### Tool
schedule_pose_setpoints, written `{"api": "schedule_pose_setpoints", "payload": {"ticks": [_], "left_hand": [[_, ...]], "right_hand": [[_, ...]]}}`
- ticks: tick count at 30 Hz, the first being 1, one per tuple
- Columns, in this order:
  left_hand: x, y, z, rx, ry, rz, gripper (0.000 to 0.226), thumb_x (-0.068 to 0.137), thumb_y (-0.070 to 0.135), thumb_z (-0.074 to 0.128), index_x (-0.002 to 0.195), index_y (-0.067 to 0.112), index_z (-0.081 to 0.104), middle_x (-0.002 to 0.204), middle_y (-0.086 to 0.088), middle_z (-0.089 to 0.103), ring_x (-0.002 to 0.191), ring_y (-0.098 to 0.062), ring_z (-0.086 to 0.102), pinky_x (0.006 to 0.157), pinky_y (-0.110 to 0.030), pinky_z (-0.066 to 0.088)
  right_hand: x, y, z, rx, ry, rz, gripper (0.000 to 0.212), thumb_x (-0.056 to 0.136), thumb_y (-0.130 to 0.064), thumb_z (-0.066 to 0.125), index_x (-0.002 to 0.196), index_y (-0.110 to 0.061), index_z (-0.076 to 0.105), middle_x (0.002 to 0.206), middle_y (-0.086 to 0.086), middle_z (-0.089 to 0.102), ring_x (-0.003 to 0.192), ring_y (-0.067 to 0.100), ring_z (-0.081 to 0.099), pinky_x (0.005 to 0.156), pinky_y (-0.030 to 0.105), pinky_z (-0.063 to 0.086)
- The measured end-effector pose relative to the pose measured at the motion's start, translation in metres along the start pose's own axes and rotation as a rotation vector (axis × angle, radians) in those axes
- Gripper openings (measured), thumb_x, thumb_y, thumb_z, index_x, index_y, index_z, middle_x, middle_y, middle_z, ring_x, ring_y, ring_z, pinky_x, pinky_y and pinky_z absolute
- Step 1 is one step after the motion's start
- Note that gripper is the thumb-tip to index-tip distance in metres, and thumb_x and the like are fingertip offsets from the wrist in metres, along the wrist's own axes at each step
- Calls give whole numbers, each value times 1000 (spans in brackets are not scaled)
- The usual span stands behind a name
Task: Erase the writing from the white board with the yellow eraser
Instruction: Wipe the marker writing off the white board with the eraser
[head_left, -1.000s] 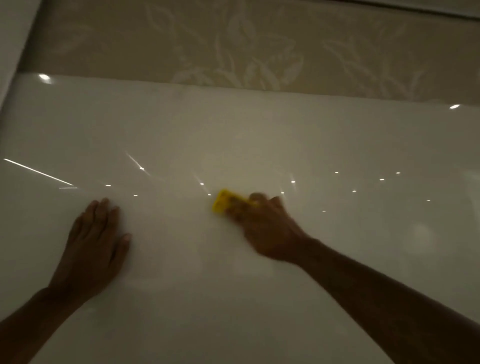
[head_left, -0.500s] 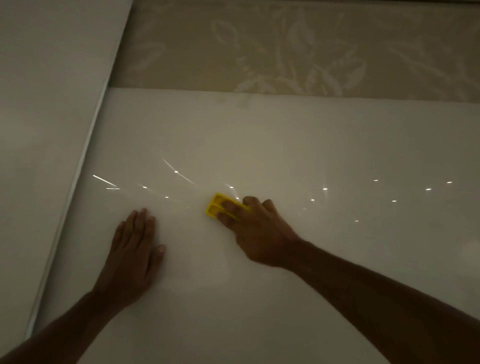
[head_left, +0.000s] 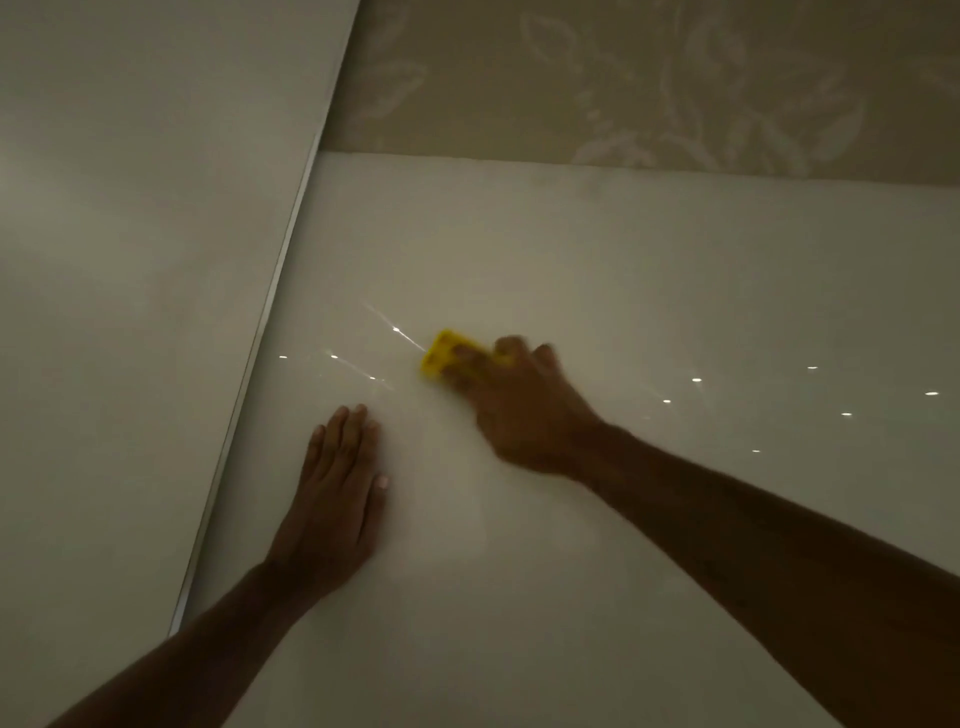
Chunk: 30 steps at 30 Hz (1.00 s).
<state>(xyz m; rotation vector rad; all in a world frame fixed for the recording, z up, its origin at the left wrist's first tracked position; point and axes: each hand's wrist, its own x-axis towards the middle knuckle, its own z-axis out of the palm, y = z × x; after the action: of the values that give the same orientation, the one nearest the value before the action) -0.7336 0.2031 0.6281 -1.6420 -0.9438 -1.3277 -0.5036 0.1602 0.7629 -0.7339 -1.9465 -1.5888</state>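
Note:
The glossy white board (head_left: 649, 270) fills most of the dim view. My right hand (head_left: 524, 410) presses the yellow eraser (head_left: 444, 353) flat against the board near its middle; my fingers cover the eraser's right half. My left hand (head_left: 337, 483) lies flat on the board, palm down with fingers together, below and left of the eraser. No writing shows on the board in this light; only small bright reflections dot the surface.
A metal edge strip (head_left: 249, 374) runs diagonally down the board's left side, with a plain pale wall panel (head_left: 135, 260) beyond it. Above the board is beige wallpaper with a leaf pattern (head_left: 649, 88).
The view has swung left, so the board's left edge and the side wall now show. The eraser has stayed close to my resting left hand.

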Motion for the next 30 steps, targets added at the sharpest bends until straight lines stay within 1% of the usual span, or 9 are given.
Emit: {"api": "schedule_pose_setpoints", "payload": {"ticks": [3,4,7,9,15,19,22,25,30], "left_hand": [[-1,-2,1,-16,20,6,59,103,24,34,150,-11,39,160,-30,33,152,-45,27,127,-51,15],[-2,-4,2,-17,23,11,58,103,23,34,150,-11,38,160,-29,33,152,-44,27,128,-49,13],[-2,-6,1,-15,48,16,57,103,21,34,150,-11,38,161,-28,33,153,-43,26,130,-45,10],[-3,-5,2,-23,45,18,57,103,21,34,150,-11,38,161,-29,33,153,-44,26,130,-45,10],[-6,-3,1,9,35,17,56,100,18,38,146,-15,41,156,-35,37,148,-52,32,120,-65,29],[-2,5,1,21,4,-14,58,100,21,34,145,-15,42,156,-36,37,147,-54,31,119,-70,27],[-1,16,5,25,-23,36,59,101,23,32,147,-13,42,158,-32,36,150,-51,29,123,-65,22],[7,32,9,17,-27,78,59,102,24,33,147,-12,43,159,-32,35,150,-50,28,123,-65,21],[18,73,16,9,-37,129,57,103,24,33,146,-12,43,159,-33,35,150,-50,30,123,-65,22]], "right_hand": [[-2,2,3,-60,-41,-261,61,92,-27,50,152,-36,41,162,-8,34,118,33,51,85,40,36],[5,15,1,-43,-34,-171,63,93,-26,50,153,-38,37,164,-10,29,120,32,49,88,40,34],[26,59,-15,18,58,455,67,91,-23,48,154,-40,32,166,-13,21,120,34,45,93,42,33],[27,65,-23,-30,110,650,63,91,-22,48,151,-36,36,165,-10,26,116,37,46,90,44,37],[-55,-29,3,1,-24,61,66,89,-30,48,153,-37,35,164,-9,29,109,32,51,80,40,38],[-178,-81,22,72,-84,-407,55,90,-34,52,145,-38,44,153,-10,42,124,30,54,91,42,51],[-216,-53,17,90,-89,-467,51,91,-35,54,142,-39,53,149,-13,50,131,26,48,96,41,48],[-205,14,1,38,45,-107,61,89,-31,54,149,-37,44,153,-13,43,116,25,51,86,36,39],[-206,93,-29,33,218,989,64,88,-22,53,151,-31,43,163,-3,34,121,41,46,91,49,40]]}}
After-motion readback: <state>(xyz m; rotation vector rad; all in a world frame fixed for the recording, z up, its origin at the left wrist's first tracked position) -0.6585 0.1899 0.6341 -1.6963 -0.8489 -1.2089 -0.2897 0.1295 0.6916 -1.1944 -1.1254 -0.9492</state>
